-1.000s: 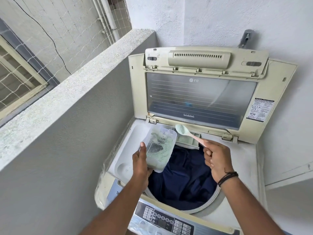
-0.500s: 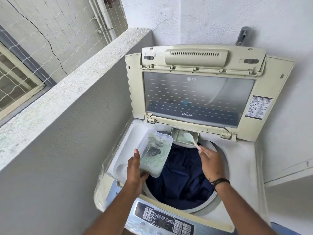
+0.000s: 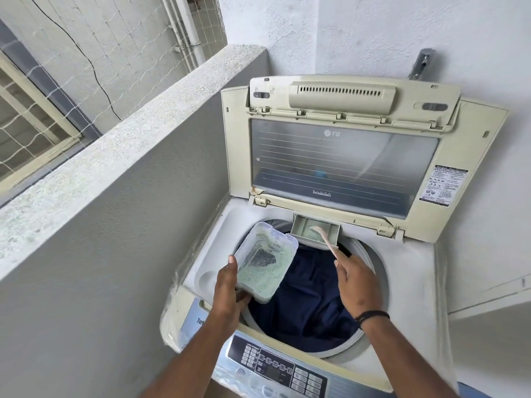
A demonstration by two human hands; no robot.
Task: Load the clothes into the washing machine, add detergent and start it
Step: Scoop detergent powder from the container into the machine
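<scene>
- Over the open drum (image 3: 313, 285), the left hand (image 3: 230, 288) is gripping a clear tub of pale green detergent powder (image 3: 265, 261), tilted, at about nine o'clock of the opening.
- At twelve o'clock, the right hand (image 3: 356, 282) is pinching a pink-handled spoon (image 3: 326, 239) whose bowl is lying in the detergent drawer (image 3: 314, 232), where powder is showing.
- Dark blue clothes (image 3: 310, 300) are sitting inside the drum.
- The washing machine lid (image 3: 344, 156) is standing upright behind; the control panel (image 3: 275, 366) is lying at six o'clock.
</scene>
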